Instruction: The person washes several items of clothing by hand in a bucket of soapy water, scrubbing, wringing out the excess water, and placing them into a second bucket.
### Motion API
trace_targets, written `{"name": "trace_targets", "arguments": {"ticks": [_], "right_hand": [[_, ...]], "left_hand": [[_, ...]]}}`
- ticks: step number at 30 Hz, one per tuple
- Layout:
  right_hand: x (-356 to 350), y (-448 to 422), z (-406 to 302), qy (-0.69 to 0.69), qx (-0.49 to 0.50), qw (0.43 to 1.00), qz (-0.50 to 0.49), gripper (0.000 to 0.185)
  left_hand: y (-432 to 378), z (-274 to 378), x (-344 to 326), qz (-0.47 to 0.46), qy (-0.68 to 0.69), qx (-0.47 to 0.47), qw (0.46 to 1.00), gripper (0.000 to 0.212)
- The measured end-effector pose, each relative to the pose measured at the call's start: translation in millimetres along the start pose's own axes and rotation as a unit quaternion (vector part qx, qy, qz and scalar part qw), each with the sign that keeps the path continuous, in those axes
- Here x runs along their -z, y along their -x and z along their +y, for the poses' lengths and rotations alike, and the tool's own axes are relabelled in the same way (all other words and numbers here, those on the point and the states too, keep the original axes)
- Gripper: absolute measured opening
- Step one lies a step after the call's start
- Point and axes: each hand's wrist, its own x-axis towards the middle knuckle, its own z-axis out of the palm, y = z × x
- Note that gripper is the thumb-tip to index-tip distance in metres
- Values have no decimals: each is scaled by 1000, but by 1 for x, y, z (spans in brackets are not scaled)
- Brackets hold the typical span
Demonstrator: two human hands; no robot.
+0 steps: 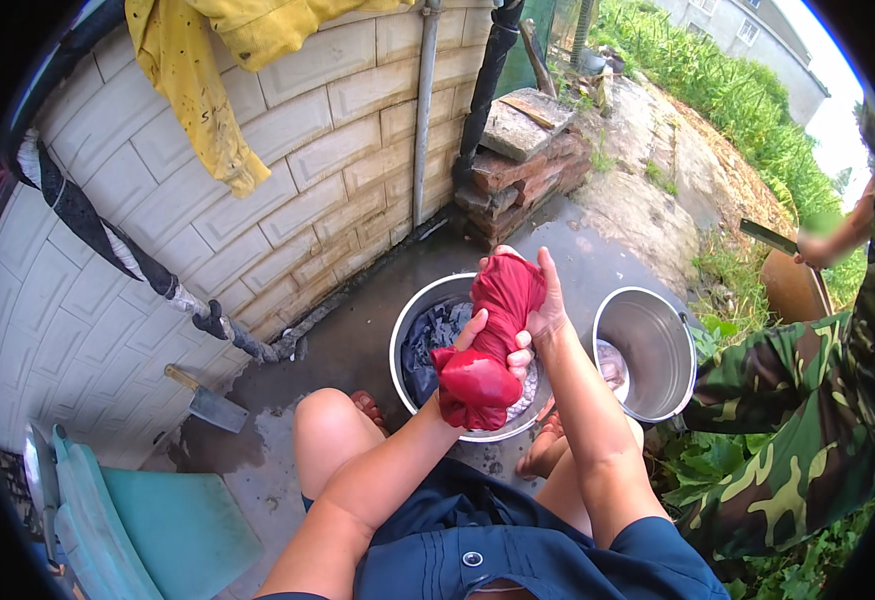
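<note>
Both my hands grip a wet, bunched red cloth [508, 304], which is twisted in its middle. My left hand [472, 330] wraps the lower part, thumb and fingertips showing on either side of the twist. Higher up and to the right, my right hand [552, 307] holds the upper end, its thumb raised along the side. The cloth hangs over a round metal basin [398, 330] between my feet. In that basin lie dark blue wet fabric [426, 345] and a pale patterned piece [526, 397], partly hidden by the cloth and my hands.
To the right stands a metal bucket [655, 375] with a pale object [612, 367] at its opening. Beside it, a person in camouflage trousers [775, 420] holds a knife [767, 236]. A cleaver [216, 409] leans by the tiled wall; a turquoise chair [174, 525] and stacked bricks [527, 165] flank me.
</note>
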Motion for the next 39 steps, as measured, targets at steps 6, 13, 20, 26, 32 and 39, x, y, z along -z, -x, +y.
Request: {"name": "trace_targets", "arguments": {"ticks": [6,13,20,26,32,39], "right_hand": [[3,-2,-4,158,-38,983,90,16],[12,-3,4,340,-22,930,137,6],[23,-1,20,450,2,865,221,3],[26,0,26,599,15,758,256,16],[36,-3,34,690,18,667,278,21],[32,4,44,729,-1,611,308,25]], "left_hand": [[4,8,-5,243,-214,-67,944,36],[-4,5,20,333,-481,-122,802,30],[-4,11,78,374,-665,-148,630,43],[-4,4,74,388,-708,-144,572,48],[-5,-3,89,434,-703,-174,537,44],[-3,-7,96,468,-711,-119,511,46]]}}
